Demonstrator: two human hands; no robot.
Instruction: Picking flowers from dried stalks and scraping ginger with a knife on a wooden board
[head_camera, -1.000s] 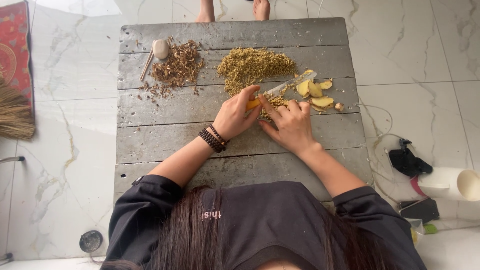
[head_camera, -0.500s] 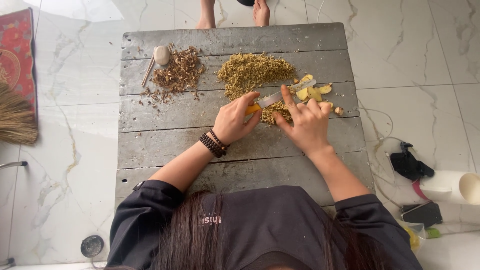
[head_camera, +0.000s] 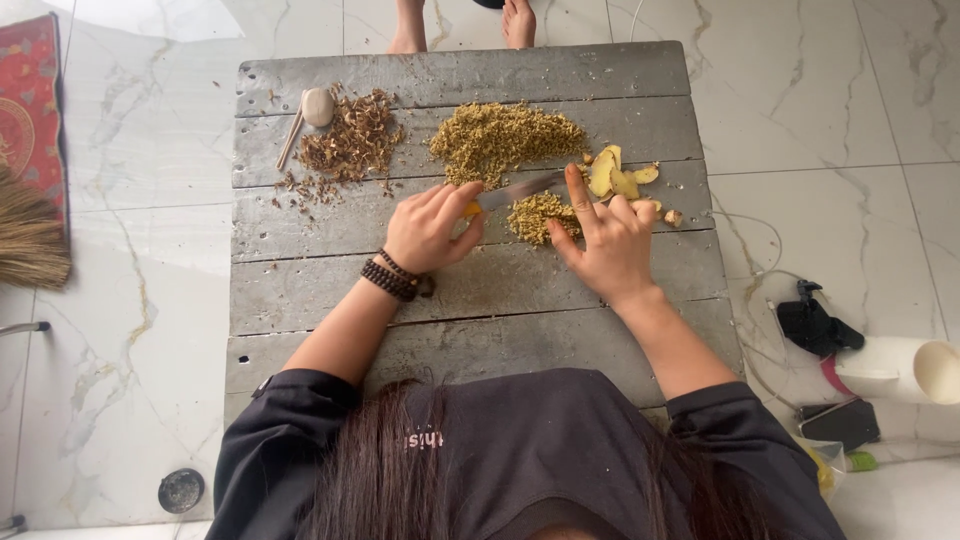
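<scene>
Here the left hand is closed round the yellow handle of a steel-bladed knife, its blade lying over a small heap of minced yellow-green bits on the grey weathered plank bench. The right hand is spread open, forefinger resting on the blade, holding nothing. Pale yellow ginger slices lie just beyond.

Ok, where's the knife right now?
In the head view, the knife is in the left hand, its blade lying between the big chopped pile and the small pile.
</scene>
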